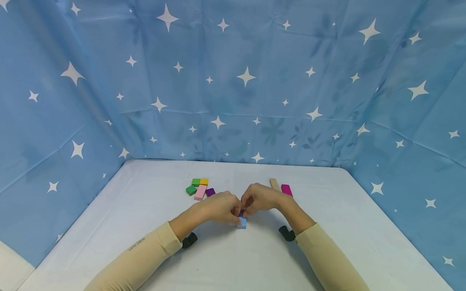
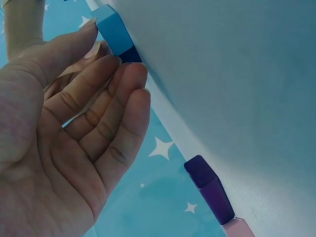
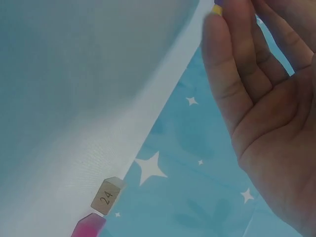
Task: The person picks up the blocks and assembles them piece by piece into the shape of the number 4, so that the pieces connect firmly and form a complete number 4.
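A light blue block [image 1: 241, 223] lies on the white table under my left hand [image 1: 220, 207]. The thumb and index finger of that hand pinch it, the thumb against its side in the left wrist view. Touching it at the far end is a dark blue block [image 2: 132, 55], mostly covered by fingers. My right hand [image 1: 262, 197] pinches this dark block between thumb and fingertips, close against the left hand's fingers. At the right hand's fingertips in the right wrist view, a small yellow piece [image 3: 217, 9] shows; the rest of it is hidden.
Left of the hands lie two green blocks, a yellow block [image 1: 204, 182], a pink block [image 1: 200, 192] and a purple block [image 1: 210, 192]. Behind the right hand are a wooden block [image 3: 105, 196] marked 24 and a magenta block [image 1: 287, 190]. Starred blue cloth surrounds the table.
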Motion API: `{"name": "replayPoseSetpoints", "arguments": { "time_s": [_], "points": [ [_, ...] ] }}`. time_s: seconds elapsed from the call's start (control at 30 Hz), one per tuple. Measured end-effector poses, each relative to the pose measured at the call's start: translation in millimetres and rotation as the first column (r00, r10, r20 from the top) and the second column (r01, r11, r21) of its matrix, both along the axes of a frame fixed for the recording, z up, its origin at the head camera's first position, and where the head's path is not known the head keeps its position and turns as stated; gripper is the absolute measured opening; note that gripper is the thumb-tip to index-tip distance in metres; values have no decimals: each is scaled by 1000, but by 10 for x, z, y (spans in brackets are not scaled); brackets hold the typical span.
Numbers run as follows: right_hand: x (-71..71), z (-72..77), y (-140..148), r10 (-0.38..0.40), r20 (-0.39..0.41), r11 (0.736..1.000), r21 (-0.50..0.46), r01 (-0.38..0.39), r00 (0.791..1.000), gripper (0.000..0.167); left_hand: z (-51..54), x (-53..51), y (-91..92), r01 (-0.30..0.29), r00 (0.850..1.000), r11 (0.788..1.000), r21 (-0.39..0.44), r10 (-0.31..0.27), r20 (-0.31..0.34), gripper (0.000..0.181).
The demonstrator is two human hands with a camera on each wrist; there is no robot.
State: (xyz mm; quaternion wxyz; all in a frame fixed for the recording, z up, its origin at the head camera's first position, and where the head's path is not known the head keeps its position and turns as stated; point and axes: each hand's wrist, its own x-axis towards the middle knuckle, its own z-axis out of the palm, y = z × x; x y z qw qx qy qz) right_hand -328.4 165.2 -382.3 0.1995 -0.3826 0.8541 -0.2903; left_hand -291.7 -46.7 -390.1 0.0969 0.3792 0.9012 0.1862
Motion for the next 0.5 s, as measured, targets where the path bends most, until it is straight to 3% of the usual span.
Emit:
{"name": "replayPoseSetpoints", "arguments": {
  "time_s": [0.13, 0.5],
  "points": [
    [13, -4, -7, 1, 32, 1000, 3, -1, 1000, 15, 15, 10, 2, 0, 1000, 1000, 4, 0, 6, 28],
    [7, -17, -20, 6, 25, 1000, 13, -6, 1000, 14, 5, 3, -7, -6, 1000, 1000, 4, 6, 11, 29]
  ]
}}
